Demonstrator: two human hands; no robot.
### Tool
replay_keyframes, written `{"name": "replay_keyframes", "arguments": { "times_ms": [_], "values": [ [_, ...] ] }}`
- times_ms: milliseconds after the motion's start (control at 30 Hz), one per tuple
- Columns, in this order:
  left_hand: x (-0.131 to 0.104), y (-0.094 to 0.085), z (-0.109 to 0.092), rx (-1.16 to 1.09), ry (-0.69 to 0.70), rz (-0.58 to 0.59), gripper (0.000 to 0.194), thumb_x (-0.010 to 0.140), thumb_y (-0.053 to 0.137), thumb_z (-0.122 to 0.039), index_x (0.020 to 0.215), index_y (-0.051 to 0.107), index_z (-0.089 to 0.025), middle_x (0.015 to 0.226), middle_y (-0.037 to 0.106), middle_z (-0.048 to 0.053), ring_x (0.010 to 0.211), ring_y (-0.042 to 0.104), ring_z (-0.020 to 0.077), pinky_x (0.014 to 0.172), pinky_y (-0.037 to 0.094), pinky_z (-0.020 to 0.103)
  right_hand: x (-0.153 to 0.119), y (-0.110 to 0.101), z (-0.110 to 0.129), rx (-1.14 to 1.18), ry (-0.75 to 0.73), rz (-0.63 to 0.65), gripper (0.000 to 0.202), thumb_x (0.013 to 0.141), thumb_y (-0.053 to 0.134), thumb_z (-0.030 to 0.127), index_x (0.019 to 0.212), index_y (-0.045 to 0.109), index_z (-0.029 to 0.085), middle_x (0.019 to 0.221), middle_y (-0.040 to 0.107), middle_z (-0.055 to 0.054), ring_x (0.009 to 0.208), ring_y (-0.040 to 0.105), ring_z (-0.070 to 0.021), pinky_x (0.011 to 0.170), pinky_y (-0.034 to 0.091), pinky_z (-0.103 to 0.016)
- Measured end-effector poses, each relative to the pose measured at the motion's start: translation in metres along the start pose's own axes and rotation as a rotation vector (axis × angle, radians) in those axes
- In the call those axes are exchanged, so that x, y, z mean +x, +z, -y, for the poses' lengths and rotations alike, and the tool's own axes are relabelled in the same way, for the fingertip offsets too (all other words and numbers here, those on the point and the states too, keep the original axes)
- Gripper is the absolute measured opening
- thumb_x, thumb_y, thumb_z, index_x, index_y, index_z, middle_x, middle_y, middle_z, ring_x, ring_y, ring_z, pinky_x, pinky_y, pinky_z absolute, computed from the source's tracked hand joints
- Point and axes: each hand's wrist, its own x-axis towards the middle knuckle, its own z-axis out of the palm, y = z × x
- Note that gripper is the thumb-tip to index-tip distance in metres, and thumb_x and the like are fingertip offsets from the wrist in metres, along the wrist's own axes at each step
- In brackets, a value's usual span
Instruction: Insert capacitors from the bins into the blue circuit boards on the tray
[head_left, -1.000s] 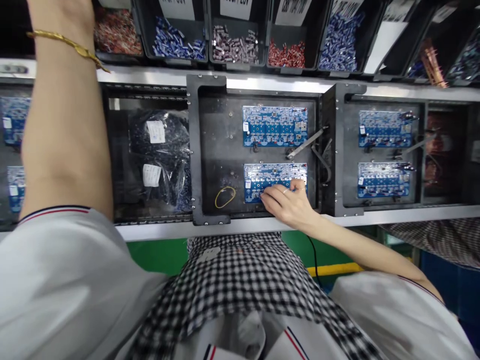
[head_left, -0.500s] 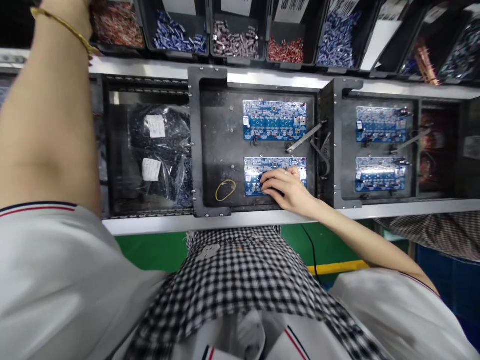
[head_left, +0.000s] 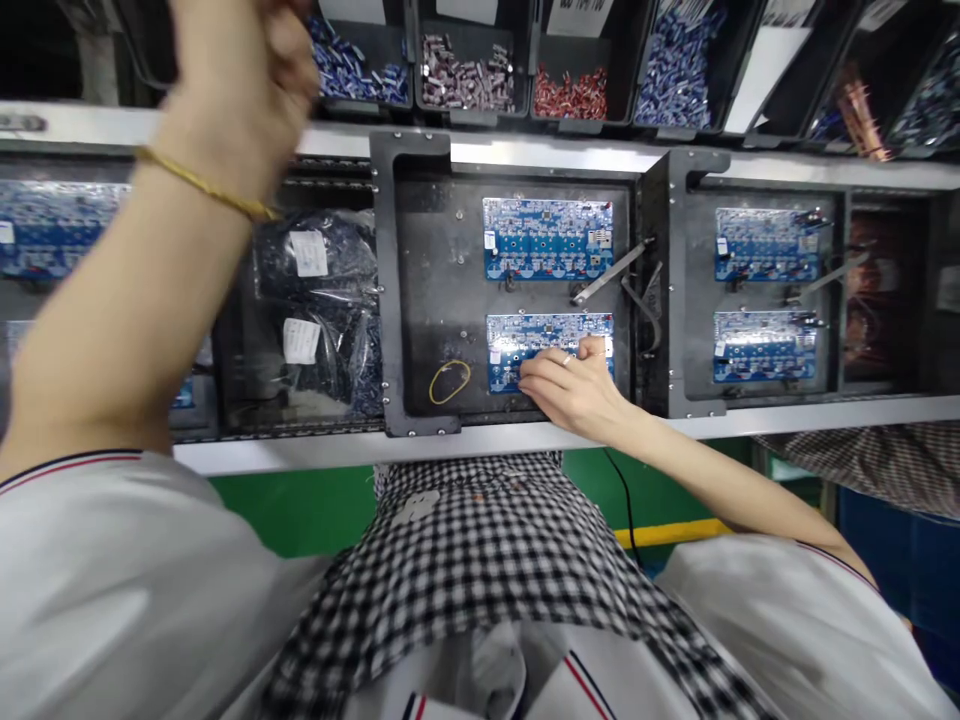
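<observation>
Black component bins (head_left: pixel 581 126) line the rail (head_left: pixel 600 152); below, in a dark tray (head_left: pixel 427 280), the nearer blue circuit board (head_left: pixel 547 330) lies lengthwise left-to-right, partly under the right hand (head_left: pixel 574 390), fingers bunched; the blurred left hand (head_left: pixel 259 90) is farther off, curled; whether either pinches anything, I cannot tell.

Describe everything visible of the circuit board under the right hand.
The circuit board is blue, rectangular and glossy, dotted with small pale parts, a white label near its left edge. It lies apparently flat in the dark tray, long side running left to right, below a similar board in view. The right hand hides much of its lower right, apparently touching it.
</observation>
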Motion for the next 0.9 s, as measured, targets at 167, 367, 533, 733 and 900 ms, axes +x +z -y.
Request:
{"name": "replay_keyframes", "arguments": {
  "times_ms": [167, 367, 533, 733, 900],
  "values": [
    [-0.118, 0.077, 0.024, -0.334, -0.319, 0.394, 0.022, 0.096, 0.047, -0.014, 0.103, 0.062, 0.0, 0.077, 0.065, 0.002, 0.038, 0.036, -0.0054, 0.04, 0.024, 0.008, 0.026, -0.034, -0.017, 0.288, 0.223, -0.197, 0.021, 0.092, 0.058, 0.035, 0.079, 0.065, 0.02, 0.084, 0.074, 0.001, 0.078, 0.067, -0.0153, 0.077, 0.03, -0.035],
    [-0.137, 0.108, 0.042, -0.523, -0.344, 0.466, 0.022, 0.092, 0.054, -0.015, 0.072, 0.062, -0.01, 0.064, 0.057, -0.002, 0.043, 0.035, -0.0016, 0.04, 0.024, 0.011, 0.073, -0.056, -0.039, 0.348, 0.266, -0.483, 0.014, 0.086, 0.065, 0.034, 0.082, 0.069, 0.022, 0.085, 0.076, -0.001, 0.082, 0.07, -0.0184, 0.079, 0.042, -0.036],
    [-0.127, 0.106, 0.034, -0.544, -0.264, 0.399, 0.025, 0.09, 0.057, -0.014, 0.066, 0.064, -0.009, 0.062, 0.057, 0.0, 0.045, 0.037, -0.0005, 0.042, 0.025, 0.012, 0.09, -0.058, -0.043, 0.36, 0.201, -0.511, 0.008, 0.085, 0.064, 0.025, 0.079, 0.069, 0.023, 0.084, 0.075, 0.0, 0.081, 0.07, -0.0172, 0.081, 0.044, -0.036],
    [-0.114, 0.091, 0.041, -0.538, -0.498, 0.277, 0.019, 0.09, 0.056, -0.014, 0.076, 0.067, -0.008, 0.064, 0.056, -0.001, 0.043, 0.034, -0.0011, 0.041, 0.021, 0.012, 0.121, -0.05, -0.087, 0.443, 0.246, -0.344, 0.011, 0.083, 0.061, 0.026, 0.077, 0.068, 0.021, 0.084, 0.073, -0.002, 0.079, 0.066, -0.0172, 0.077, 0.047, -0.034],
    [-0.103, 0.088, 0.042, -0.428, -0.542, 0.354, 0.019, 0.09, 0.055, -0.011, 0.077, 0.068, -0.007, 0.067, 0.06, 0.002, 0.046, 0.04, -0.0003, 0.043, 0.024, 0.013, 0.147, -0.026, -0.131, 0.18, 0.188, -0.096, 0.009, 0.081, 0.055, 0.02, 0.078, 0.063, 0.019, 0.097, 0.067, -0.004, 0.093, 0.061, -0.0227, 0.087, 0.032, -0.043]
  ]
}}
